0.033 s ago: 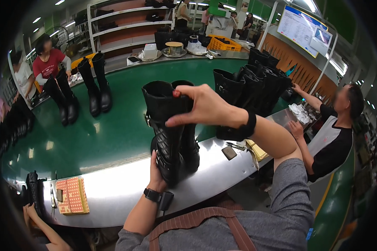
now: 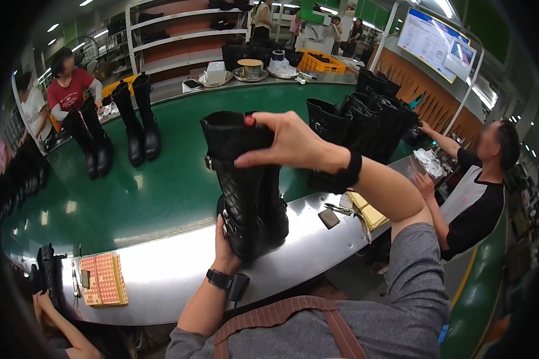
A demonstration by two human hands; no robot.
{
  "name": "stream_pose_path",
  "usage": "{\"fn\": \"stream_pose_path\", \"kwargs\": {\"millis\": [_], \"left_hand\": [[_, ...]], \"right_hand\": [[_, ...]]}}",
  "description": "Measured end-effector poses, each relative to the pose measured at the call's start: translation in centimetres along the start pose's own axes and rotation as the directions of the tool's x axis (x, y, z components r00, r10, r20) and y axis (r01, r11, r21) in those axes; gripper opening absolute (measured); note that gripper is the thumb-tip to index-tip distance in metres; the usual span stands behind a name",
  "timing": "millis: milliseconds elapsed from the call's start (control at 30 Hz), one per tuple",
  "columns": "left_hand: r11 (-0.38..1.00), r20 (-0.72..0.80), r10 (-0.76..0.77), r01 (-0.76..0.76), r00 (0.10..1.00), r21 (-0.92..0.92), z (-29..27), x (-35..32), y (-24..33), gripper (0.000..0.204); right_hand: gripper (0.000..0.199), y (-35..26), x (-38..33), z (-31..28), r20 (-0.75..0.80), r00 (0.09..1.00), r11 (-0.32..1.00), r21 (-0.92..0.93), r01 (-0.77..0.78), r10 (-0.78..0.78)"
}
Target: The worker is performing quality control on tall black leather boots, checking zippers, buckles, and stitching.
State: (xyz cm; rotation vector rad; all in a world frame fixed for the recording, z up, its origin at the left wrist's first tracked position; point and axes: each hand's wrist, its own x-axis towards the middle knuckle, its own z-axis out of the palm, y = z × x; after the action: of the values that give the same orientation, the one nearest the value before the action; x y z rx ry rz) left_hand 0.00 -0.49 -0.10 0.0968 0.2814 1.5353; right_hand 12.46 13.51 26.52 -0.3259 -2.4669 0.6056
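Note:
A tall black boot [image 2: 236, 203] with a quilted shaft and buckles stands in front of me at the inner edge of the bench. Behind it and partly hidden is a second black boot [image 2: 274, 206]. My right hand [image 2: 290, 143] grips the upper shaft, thumb on the near side and index finger at the top rim. Something small and red [image 2: 250, 120] shows at that index fingertip; I cannot make out what it is. Lower down, my left hand [image 2: 223, 248] cups the boot near its foot, its fingers partly hidden behind the leather.
A green belt [image 2: 179, 197] runs behind the metal bench [image 2: 167, 275]. Black boots [image 2: 359, 122] crowd the right; another pair [image 2: 139, 119] stands left. Pliers [image 2: 344, 209], a dark block [image 2: 328, 218] and patterned paper [image 2: 102, 278] lie on the bench. A co-worker [image 2: 473, 191] works at right.
My right hand has shifted slightly left and up with the boot's top, which leans a little more to the left. The left hand stays at the foot.

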Motion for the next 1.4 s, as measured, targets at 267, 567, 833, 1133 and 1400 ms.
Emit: {"fn": "stream_pose_path", "kwargs": {"millis": [267,567,833,1133,1400], "left_hand": [[0.951,-0.324,0.266,-0.192,0.908,0.243,-1.6,-0.2,2.2,0.053],[0.966,-0.336,0.209,-0.140,0.919,0.218,-1.7,-0.1,2.4,0.040],[0.963,-0.365,0.196,-0.109,0.910,0.246,-2.0,0.2,1.9,0.033],[0.953,-0.371,0.202,-0.094,0.907,0.290,-2.3,0.4,1.9,0.028],[0.923,-0.330,0.221,-0.087,0.918,0.375,-2.8,0.7,1.5,0.023]], "right_hand": [[0.051,9.7,13.8,0.0,-0.355,0.908,0.955,-0.265,0.130,-0.222],[0.073,20.2,23.6,6.1,-0.290,0.957,0.945,-0.312,-0.102,0.007],[0.087,23.3,27.4,10.4,-0.025,0.954,0.813,-0.516,-0.269,0.299],[0.067,8.8,12.4,4.3,0.131,0.991,0.752,-0.652,0.094,-0.009],[0.084,8.3,-6.5,-7.9,-0.256,0.739,0.372,-0.734,-0.568,0.623]]}}
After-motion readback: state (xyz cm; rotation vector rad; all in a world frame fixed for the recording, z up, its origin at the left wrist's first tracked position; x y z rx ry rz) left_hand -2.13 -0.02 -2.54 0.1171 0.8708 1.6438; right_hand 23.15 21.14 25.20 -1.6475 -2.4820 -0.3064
